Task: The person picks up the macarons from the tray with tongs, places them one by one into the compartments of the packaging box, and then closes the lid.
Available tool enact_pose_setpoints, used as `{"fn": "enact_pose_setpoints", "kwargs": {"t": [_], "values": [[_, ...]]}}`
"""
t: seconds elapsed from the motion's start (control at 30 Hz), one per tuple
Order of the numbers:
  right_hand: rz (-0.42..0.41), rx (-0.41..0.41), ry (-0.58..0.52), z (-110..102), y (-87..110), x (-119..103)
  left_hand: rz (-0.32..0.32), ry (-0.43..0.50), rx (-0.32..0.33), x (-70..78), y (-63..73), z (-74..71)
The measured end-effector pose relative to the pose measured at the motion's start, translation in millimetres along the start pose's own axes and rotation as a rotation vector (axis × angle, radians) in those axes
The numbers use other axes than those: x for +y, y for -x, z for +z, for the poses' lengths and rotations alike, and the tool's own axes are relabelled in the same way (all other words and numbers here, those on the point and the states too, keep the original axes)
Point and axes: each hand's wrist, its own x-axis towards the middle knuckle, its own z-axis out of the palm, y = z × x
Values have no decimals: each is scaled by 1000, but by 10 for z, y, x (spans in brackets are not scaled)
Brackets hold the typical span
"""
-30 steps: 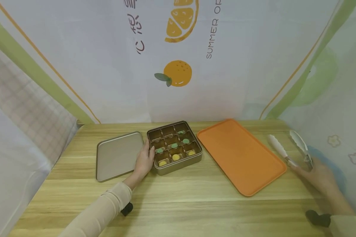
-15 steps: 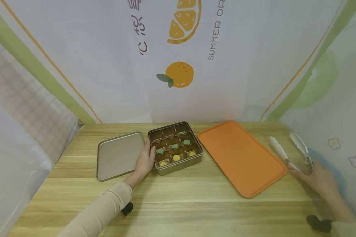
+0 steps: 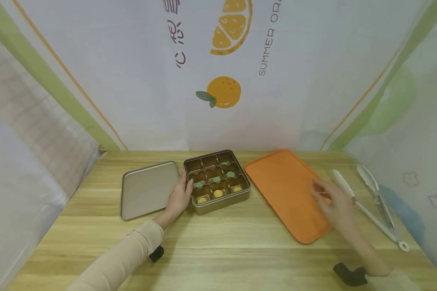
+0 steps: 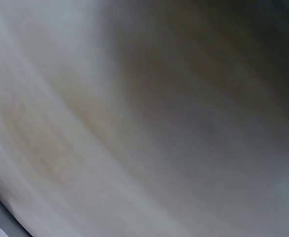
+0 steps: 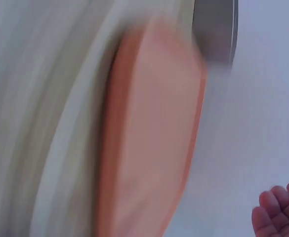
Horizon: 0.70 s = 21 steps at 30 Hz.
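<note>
My left hand [image 3: 179, 197] rests against the left side of a square metal tin [image 3: 222, 201], its fingers along the wall and the thumb at the rim. Inside, a brown divided insert [image 3: 208, 162] has small green pieces [image 3: 216, 179] and yellow pieces [image 3: 218, 193] in several compartments. Over the right part of an orange tray [image 3: 284, 190] is my right hand [image 3: 336, 208], blurred, loosely bent and holding nothing. In the right wrist view, its fingertips [image 5: 277, 207] show at the lower right. White-tipped tongs [image 3: 373, 220] lie spread on the table to its right.
A flat metal lid [image 3: 149, 190] lies left of the tin. The wooden table [image 3: 218, 254] meets a white printed cloth [image 3: 276, 113] at the back. More cloth hangs at both sides. The left wrist view is only a blur.
My right hand has let go of the tongs, which stay on the table, and has moved left over the orange tray. My left hand stays at the tin. The head view has shifted slightly.
</note>
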Motion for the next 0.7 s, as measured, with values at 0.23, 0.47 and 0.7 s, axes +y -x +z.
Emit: {"fn": "enact_pose_setpoints", "kwargs": {"t": [0.23,0.47,0.7], "values": [[-72,-221,-339,855,30,-736,24,36,-6,-33,17,-86],[359,-600,-748,1525,106,-1390,-129,106,-21,-249,95,-476],[568,-666,-983,1987,93,-1929,-329,183,66,-631,301,-1112]]}}
